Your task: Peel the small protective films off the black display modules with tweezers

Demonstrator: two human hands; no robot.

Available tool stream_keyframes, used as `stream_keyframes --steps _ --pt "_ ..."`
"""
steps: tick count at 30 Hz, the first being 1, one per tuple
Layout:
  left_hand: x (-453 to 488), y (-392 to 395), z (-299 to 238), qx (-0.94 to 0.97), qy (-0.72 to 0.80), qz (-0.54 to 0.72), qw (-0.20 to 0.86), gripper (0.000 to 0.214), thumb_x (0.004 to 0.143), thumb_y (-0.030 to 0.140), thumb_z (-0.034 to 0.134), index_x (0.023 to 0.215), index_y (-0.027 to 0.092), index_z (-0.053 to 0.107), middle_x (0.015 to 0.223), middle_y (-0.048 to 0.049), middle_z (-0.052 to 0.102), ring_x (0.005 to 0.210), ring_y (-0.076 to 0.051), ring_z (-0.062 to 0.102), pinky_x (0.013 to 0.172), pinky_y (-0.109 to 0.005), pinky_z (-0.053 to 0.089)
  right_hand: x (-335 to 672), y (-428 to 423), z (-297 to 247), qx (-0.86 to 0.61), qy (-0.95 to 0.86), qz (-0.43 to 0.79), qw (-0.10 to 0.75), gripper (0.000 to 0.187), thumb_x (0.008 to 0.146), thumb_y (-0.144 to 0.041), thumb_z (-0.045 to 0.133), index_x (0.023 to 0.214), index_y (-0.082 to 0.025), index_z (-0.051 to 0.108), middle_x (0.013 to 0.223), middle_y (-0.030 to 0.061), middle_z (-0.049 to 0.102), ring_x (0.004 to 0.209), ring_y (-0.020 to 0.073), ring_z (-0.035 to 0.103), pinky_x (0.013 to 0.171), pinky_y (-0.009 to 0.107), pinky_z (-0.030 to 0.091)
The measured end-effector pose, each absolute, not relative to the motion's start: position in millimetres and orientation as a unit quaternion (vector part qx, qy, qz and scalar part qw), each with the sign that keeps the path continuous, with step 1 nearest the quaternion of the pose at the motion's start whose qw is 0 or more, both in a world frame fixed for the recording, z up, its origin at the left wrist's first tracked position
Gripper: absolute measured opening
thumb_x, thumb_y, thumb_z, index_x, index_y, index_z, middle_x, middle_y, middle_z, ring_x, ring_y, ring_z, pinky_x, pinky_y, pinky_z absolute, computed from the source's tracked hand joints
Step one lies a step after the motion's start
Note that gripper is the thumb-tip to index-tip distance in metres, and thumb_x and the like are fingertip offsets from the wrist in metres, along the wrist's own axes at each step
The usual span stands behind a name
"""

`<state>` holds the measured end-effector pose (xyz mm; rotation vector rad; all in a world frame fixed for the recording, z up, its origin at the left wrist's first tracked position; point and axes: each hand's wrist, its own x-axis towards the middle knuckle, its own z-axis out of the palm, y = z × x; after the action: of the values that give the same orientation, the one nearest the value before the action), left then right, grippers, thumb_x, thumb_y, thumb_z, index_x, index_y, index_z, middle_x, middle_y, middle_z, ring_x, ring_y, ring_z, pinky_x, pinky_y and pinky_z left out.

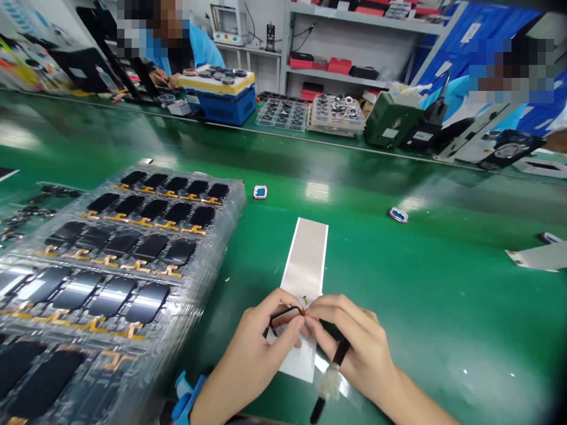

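Stacked trays of screens (110,254) lie on the left of the desk (443,307). A paper strip (305,254) lies to their right, and a shelf (336,74) stands behind the desk.

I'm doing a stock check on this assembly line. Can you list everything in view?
Clear tray stack: one, clear, left of the hands.
Display panels: many, black with orange flex cables, in the trays.
White strip: one, white, under the hands.
Green workbench: one, green, beneath everything nearby.
Small parts: three, white and blue, on the bench.
Case: one, blue with yellow top, far side.
Shelf boxes: several, mostly red, on shelves.
Co-workers: two, blue sleeves, across the bench.
Black frame: one, black, in left hand.
Black tool: one, black, white-wrapped, in right hand.
Left hand: one, centre.
Right hand: one, centre-right.
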<state>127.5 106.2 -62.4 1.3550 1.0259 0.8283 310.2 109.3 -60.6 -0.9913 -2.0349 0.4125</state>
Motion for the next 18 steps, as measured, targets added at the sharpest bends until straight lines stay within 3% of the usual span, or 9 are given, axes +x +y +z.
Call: stream_keyframes --steps 4,13,18 --pt "128.3 107.3 -63.7 0.583 0.447 0.357 0.577 0.008 0.096 0.027 0.055 0.094 0.02 0.059 0.081 0.0006 0.066 0.076 -0.015 0.066 0.073 -0.023 0.05 309.7 107.7 -64.8 -0.402 -0.807 0.134 0.41 0.022 0.087 -0.007 0.064 0.105 -0.02 0.063 0.089 0.0067 0.071 0.075 0.0175 0.071 0.059 0.028 0.058" --pt "130.8 106.2 -68.9 0.619 0.477 0.365 0.506 0.011 0.095 0.024 0.055 0.091 0.02 0.064 0.085 -0.0007 0.069 0.077 -0.015 0.066 0.065 -0.02 0.05 302.1 103.5 -69.0 -0.422 -0.808 0.112 0.395 0.015 0.09 -0.006 0.058 0.101 -0.015 0.062 0.089 0.0069 0.069 0.073 0.0145 0.068 0.06 0.024 0.053" --pt "130.2 102.5 -63.3 0.6 0.467 0.357 0.543 0.008 0.094 0.022 0.055 0.088 0.02 0.061 0.072 0.0019 0.067 0.065 -0.013 0.065 0.062 -0.019 0.048 303.8 124.3 -53.7 -0.463 -0.767 0.246 0.37 0.01 0.091 -0.013 0.056 0.086 -0.018 0.063 0.074 0.0003 0.062 0.056 0.0087 0.054 0.049 0.021 0.042"
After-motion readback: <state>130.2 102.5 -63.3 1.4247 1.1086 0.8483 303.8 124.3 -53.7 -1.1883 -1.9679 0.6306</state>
